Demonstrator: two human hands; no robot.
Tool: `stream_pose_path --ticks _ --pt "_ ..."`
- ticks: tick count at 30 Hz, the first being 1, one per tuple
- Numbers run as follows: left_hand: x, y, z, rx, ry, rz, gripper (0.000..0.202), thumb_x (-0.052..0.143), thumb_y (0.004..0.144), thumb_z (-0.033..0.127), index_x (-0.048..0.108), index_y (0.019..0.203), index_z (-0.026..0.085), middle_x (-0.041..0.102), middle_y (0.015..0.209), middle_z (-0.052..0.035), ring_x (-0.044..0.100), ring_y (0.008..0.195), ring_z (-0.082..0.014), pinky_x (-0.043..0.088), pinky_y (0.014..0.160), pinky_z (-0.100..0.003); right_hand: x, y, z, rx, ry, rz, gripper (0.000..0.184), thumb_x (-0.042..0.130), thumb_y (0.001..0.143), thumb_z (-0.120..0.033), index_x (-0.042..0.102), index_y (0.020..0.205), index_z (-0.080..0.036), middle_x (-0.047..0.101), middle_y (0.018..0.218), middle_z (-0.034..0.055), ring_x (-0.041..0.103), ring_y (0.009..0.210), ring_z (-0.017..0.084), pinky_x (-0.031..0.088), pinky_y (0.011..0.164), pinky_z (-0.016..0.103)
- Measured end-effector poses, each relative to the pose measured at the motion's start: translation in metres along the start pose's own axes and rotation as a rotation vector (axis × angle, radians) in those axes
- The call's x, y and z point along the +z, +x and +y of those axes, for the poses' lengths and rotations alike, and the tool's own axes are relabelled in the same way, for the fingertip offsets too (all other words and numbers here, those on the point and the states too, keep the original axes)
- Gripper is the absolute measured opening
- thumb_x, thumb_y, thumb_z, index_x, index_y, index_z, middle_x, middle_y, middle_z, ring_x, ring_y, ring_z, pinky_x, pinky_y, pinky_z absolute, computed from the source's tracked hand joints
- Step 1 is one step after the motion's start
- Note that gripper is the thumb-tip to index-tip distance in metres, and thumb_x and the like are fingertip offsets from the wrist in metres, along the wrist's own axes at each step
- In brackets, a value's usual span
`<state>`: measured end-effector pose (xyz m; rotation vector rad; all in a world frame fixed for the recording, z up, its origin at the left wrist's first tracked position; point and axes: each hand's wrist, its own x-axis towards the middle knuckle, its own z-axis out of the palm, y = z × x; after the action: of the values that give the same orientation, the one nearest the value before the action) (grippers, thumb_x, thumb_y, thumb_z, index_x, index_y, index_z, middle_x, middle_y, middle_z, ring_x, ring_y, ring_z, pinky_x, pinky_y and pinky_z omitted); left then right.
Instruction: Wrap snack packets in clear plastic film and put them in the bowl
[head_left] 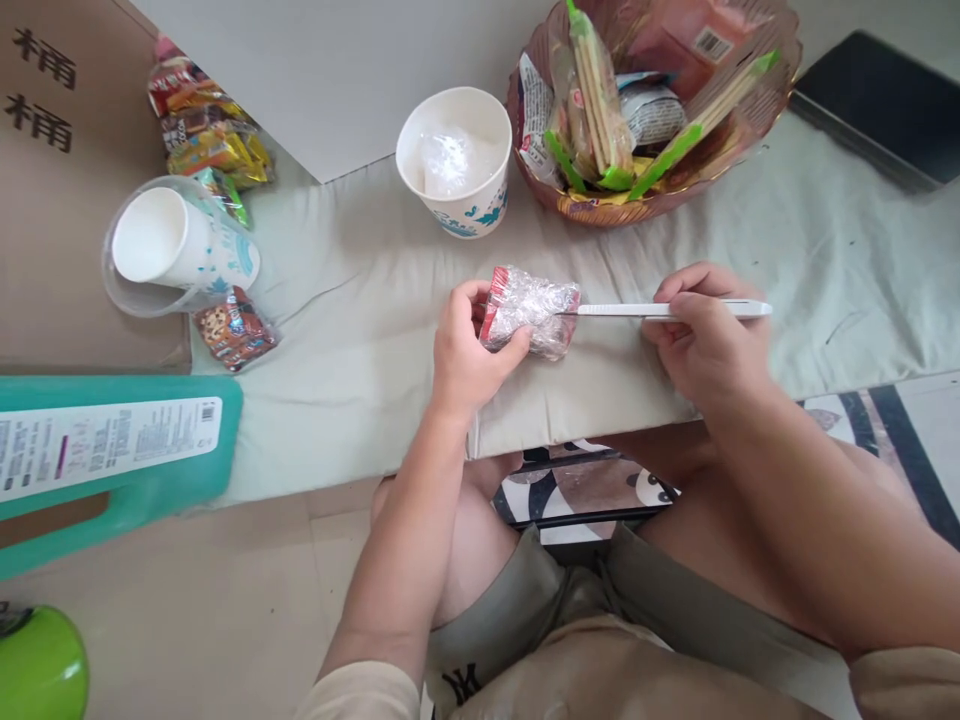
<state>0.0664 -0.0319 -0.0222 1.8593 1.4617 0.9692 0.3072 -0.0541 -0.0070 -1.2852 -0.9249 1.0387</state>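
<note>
On the pale cushion (360,330), the left hand (466,355) is gripping a plastic-wrapped snack pack (529,312); the right hand (701,340) is holding a white knife (667,310) whose tip is touching the pack.

Bare cloth (352,330) is left open at left and far right; the middle is taken by a wrapped packet (536,310), the back by a tub (454,165) and snack basket (592,212).
</note>
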Motion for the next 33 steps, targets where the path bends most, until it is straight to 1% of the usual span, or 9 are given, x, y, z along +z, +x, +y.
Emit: stream_pose_path --ticks 7,11,14,18,21,25,28,30,33 --pt "-0.003 0.002 -0.003 0.145 0.094 0.091 0.060 0.076 0.081 0.038 0.049 0.133 0.025 0.056 0.139 -0.0143 0.052 0.136 -0.0319 0.050 0.108 -0.047 -0.025 0.010 -0.007 -0.125 -0.179 0.103 0.021 0.059 0.086 -0.044 0.054 0.074 -0.028 0.043 0.061 -0.0005 0.044 0.047 0.016 0.032 0.046 0.034" --pt "0.000 0.003 0.005 0.294 0.135 -0.034 0.070 0.081 0.076 0.046 0.052 0.136 0.026 0.056 0.149 -0.0132 0.046 0.145 -0.0359 0.036 0.123 -0.056 -0.018 -0.001 -0.018 -0.457 -0.433 0.224 0.008 0.061 0.085 -0.033 0.056 0.082 -0.027 0.053 0.079 0.0053 0.060 0.073 0.024 0.048 0.067 0.042" --pt "0.002 0.002 0.007 0.314 0.141 -0.022 0.049 0.078 0.082 0.040 0.062 0.126 0.026 0.066 0.136 -0.0100 0.053 0.137 -0.0330 0.037 0.122 -0.055 -0.009 -0.011 -0.024 -0.679 -0.813 0.216 0.006 0.060 0.083 -0.020 0.060 0.085 -0.026 0.060 0.099 0.0134 0.060 0.101 0.032 0.048 0.092 0.051" --pt "0.004 0.001 0.008 0.262 0.031 0.064 0.014 0.064 0.092 0.030 0.069 0.104 0.026 0.072 0.121 -0.0065 0.062 0.123 -0.0262 0.047 0.113 -0.048 -0.004 -0.007 -0.017 -0.559 -1.063 0.050 0.024 0.050 0.084 -0.011 0.065 0.098 -0.025 0.064 0.100 0.0124 0.060 0.102 0.032 0.046 0.093 0.051" --pt "0.002 0.004 0.008 0.164 -0.184 0.183 0.010 0.060 0.093 0.028 0.068 0.091 0.023 0.073 0.105 -0.0054 0.069 0.106 -0.0203 0.055 0.099 -0.037 -0.004 0.001 -0.007 -0.496 -1.176 -0.162 0.030 0.048 0.086 -0.015 0.068 0.107 -0.024 0.065 0.099 0.0104 0.060 0.102 0.031 0.045 0.091 0.048" --pt "-0.014 0.013 -0.006 -0.161 -0.315 0.482 0.008 0.056 0.088 0.021 0.062 0.083 0.021 0.065 0.080 -0.0006 0.062 0.072 -0.0127 0.052 0.069 -0.025 -0.006 0.004 -0.002 -0.483 -1.225 -0.305 0.029 0.058 0.088 -0.039 0.069 0.109 -0.023 0.064 0.102 0.0113 0.058 0.103 0.031 0.044 0.093 0.048" --pt "-0.032 0.016 -0.024 -0.396 -0.213 0.579 0.012 0.056 0.080 0.013 0.058 0.090 0.020 0.062 0.082 -0.0003 0.055 0.062 -0.0108 0.048 0.058 -0.024 -0.009 -0.001 -0.003 -0.450 -1.263 -0.275 0.028 0.058 0.090 -0.041 0.069 0.108 -0.024 0.064 0.107 0.0120 0.057 0.112 0.034 0.041 0.099 0.053" --pt "-0.040 0.014 -0.030 -0.362 -0.033 0.612 0.028 0.056 0.076 0.008 0.058 0.100 0.021 0.065 0.098 -0.0033 0.061 0.071 -0.0126 0.052 0.066 -0.027 -0.012 -0.005 -0.004 -0.450 -1.280 -0.206 0.026 0.053 0.092 -0.029 0.069 0.111 -0.024 0.065 0.116 0.0128 0.055 0.124 0.036 0.036 0.106 0.058" --pt "-0.041 0.009 -0.024 -0.072 0.184 0.546 0.035 0.056 0.077 0.008 0.061 0.108 0.022 0.065 0.120 -0.0072 0.065 0.110 -0.0206 0.055 0.094 -0.035 -0.013 -0.008 -0.006 -0.502 -1.258 -0.067 0.035 0.049 0.089 -0.016 0.067 0.117 -0.024 0.064 0.129 0.0144 0.051 0.135 0.038 0.035 0.109 0.060"
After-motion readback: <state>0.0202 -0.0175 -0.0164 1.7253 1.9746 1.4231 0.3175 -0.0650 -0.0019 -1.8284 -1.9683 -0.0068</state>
